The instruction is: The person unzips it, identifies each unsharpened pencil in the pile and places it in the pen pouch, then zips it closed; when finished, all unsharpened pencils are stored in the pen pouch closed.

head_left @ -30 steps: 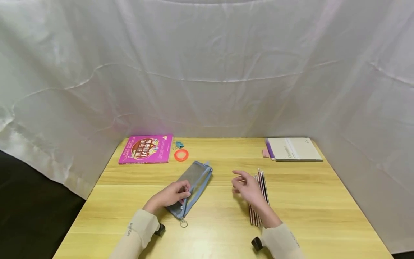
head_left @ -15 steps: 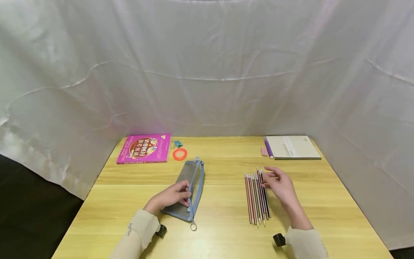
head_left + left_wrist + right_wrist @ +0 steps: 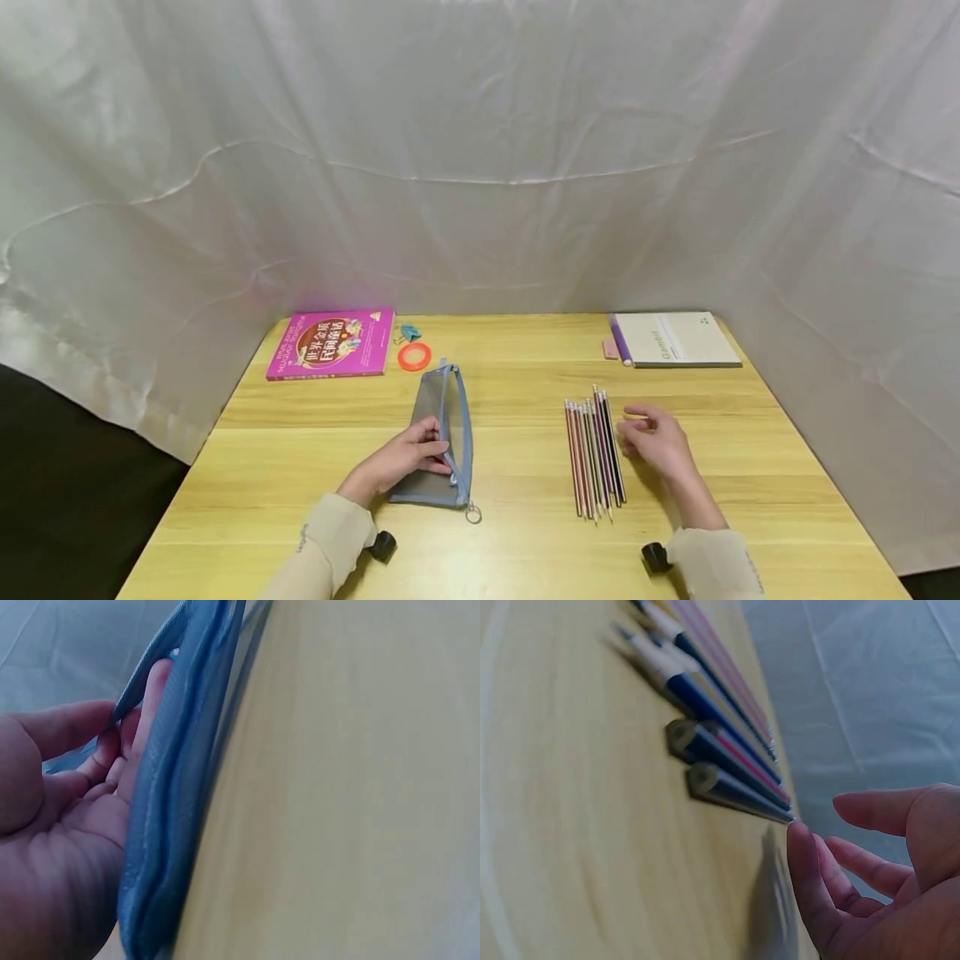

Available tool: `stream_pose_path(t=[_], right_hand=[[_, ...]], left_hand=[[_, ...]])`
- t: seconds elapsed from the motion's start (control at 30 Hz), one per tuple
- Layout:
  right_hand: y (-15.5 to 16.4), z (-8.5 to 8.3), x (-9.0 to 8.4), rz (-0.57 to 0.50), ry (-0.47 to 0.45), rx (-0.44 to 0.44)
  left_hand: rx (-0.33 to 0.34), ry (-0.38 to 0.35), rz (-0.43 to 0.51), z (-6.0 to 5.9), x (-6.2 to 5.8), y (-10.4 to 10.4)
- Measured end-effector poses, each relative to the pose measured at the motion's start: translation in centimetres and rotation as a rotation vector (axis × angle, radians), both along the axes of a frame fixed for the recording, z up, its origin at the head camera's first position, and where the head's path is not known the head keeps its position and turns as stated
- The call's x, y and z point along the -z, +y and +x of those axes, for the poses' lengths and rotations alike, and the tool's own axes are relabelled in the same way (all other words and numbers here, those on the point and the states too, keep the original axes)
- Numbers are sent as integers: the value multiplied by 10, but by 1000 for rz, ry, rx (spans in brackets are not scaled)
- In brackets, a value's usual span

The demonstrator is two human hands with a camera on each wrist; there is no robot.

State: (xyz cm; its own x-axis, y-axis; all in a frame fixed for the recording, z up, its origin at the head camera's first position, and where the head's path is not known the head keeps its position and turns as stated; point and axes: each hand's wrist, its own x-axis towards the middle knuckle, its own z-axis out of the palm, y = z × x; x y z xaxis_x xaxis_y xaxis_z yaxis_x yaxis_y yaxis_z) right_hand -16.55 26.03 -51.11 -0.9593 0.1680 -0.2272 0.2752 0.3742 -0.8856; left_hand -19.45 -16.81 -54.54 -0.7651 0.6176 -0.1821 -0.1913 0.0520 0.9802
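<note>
A grey-blue mesh pencil case (image 3: 428, 398) with an unzipped top and a ring on its zip lies left of centre. My left hand (image 3: 403, 460) pinches one edge of its opening between thumb and fingers. The left wrist view shows the thumb outside and fingers partly hidden behind the case's blue rim (image 3: 169, 802). Several pencils (image 3: 591, 458) lie side by side on the table, points towards me. Just right of them is my right hand (image 3: 666, 446), loosely curved and holding nothing. Its fingertips (image 3: 802, 836) come close to the pencils' far ends in the right wrist view.
Along the back left are a pink book (image 3: 330, 343), a teal clip (image 3: 409, 332) and an orange tape ring (image 3: 414, 357). A pale notebook (image 3: 678, 337), a purple pen (image 3: 621, 340) and a pink eraser (image 3: 611, 349) sit at the back right. Grey curtains enclose the table.
My right hand has crossed from the pencils' left side to their right and lowered slightly. The case has turned more upright in view, its opening edge still pinched by my left hand.
</note>
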Motion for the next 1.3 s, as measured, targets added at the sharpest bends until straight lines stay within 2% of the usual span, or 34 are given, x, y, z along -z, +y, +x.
stream_pose_path(t=[0.27, 0.67, 1.3], right_hand=[[-9, -6, 13, 55, -8, 17], [-13, -7, 12, 110, -1, 0], [-11, -15, 15, 235, 7, -17]], left_hand=[[-49, -23, 44, 0, 6, 0], [-75, -40, 69, 1, 10, 8], [-80, -39, 99, 2, 14, 8]])
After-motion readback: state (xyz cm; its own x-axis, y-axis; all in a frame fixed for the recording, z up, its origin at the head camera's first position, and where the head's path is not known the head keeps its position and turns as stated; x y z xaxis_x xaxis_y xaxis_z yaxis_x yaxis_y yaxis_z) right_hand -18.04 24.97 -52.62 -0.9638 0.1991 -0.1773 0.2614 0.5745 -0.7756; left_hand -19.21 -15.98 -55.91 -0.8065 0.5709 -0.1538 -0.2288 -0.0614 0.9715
